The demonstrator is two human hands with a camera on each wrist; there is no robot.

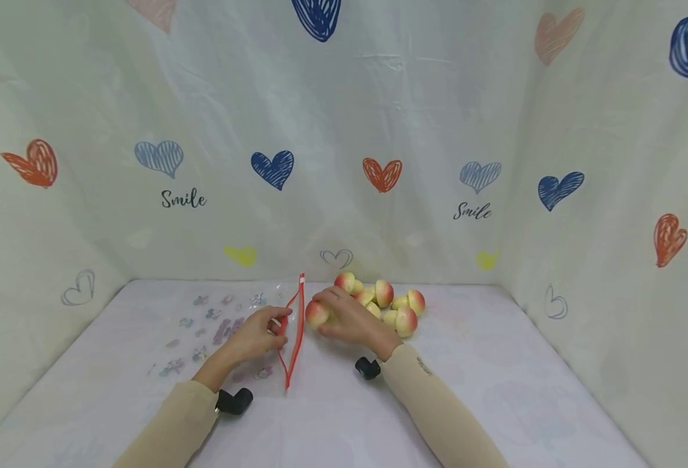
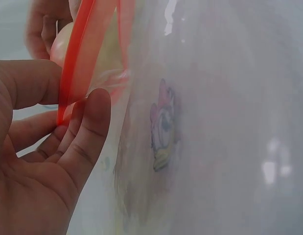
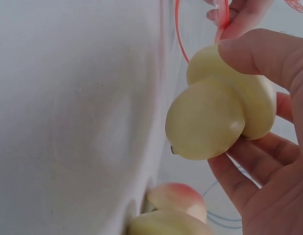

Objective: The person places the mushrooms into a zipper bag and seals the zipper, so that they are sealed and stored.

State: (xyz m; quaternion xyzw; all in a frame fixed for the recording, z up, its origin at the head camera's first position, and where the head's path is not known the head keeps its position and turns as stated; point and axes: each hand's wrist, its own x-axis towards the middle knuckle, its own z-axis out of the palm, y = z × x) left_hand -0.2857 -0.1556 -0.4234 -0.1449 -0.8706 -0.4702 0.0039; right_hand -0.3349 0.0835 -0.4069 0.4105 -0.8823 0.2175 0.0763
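A clear zip bag (image 1: 227, 331) with cartoon prints and a red zip edge lies on the left of the table, its mouth parted. My left hand (image 1: 259, 335) pinches one red side of the mouth (image 2: 75, 63) between thumb and fingers. Just right of the opening, my right hand (image 1: 346, 315) grips a yellow toy mushroom (image 3: 205, 117) with a red blush (image 1: 317, 314). Its rounded stem end faces the right wrist camera, thumb on top and fingers beneath. In the left wrist view, the mushroom (image 2: 64, 46) shows behind the red edge.
Several more toy mushrooms (image 1: 405, 320) sit in a cluster beyond and right of my right hand. Each wrist wears a black camera (image 1: 235, 401). A pale cloth covers the table (image 1: 496, 390), and a heart-printed curtain (image 1: 332, 97) stands at the back and sides.
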